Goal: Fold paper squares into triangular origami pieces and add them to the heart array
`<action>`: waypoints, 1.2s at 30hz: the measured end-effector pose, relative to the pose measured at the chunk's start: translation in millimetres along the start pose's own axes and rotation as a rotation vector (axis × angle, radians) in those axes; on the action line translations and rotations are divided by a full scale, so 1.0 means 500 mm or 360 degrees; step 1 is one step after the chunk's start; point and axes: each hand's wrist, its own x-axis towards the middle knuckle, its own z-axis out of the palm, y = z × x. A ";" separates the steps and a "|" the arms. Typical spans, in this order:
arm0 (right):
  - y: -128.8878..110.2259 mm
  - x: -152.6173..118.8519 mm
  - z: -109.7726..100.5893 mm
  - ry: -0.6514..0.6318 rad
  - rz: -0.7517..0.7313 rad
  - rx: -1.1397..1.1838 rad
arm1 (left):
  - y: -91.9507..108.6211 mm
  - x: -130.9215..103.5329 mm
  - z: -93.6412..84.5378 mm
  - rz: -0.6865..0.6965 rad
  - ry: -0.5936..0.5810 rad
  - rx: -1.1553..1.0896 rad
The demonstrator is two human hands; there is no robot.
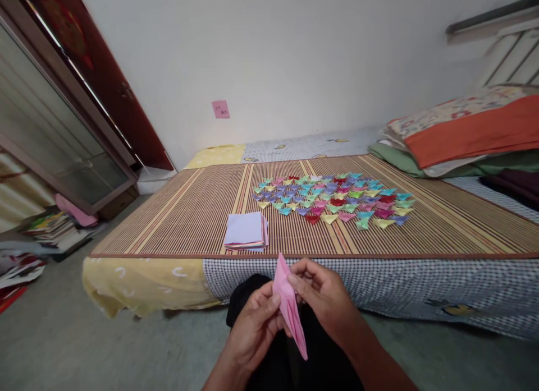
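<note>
A pink folded paper (289, 308) with a pointed top and layered creases is held upright and slightly tilted before the bed's front edge. My left hand (257, 322) grips its left side, thumb pressed on the paper. At its upper right side, my right hand (319, 293) pinches it between thumb and fingers. Beyond my hands, a stack of square paper sheets (244, 229) with a lavender one on top lies near the mat's edge. To its right, several small folded paper pieces (330, 200) in many colours stand in rows.
A striped mat (177, 211) covers the bed. Folded bedding (471, 133) is piled at the right. A pink note (220, 109) is on the wall. Books (48, 228) and a glass-panelled door (63, 110) are at the left.
</note>
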 end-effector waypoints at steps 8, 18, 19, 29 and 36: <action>0.003 -0.004 -0.001 0.0003 0.0017 0.0094 | 0.001 0.000 0.003 -0.0021 -0.0003 0.0033; -0.016 -0.021 0.013 -0.0071 0.0010 -0.0317 | -0.001 0.005 0.002 0.0097 0.0095 0.0138; -0.015 -0.023 0.015 -0.0088 -0.0008 -0.0346 | -0.003 0.007 0.003 0.0103 0.0113 0.0146; 0.030 -0.019 0.017 0.0269 -0.0565 -0.1193 | 0.003 -0.002 0.024 0.0366 0.0524 0.0618; 0.064 -0.019 0.022 0.0311 -0.0794 -0.1448 | 0.015 -0.011 0.042 0.0250 0.0502 0.0702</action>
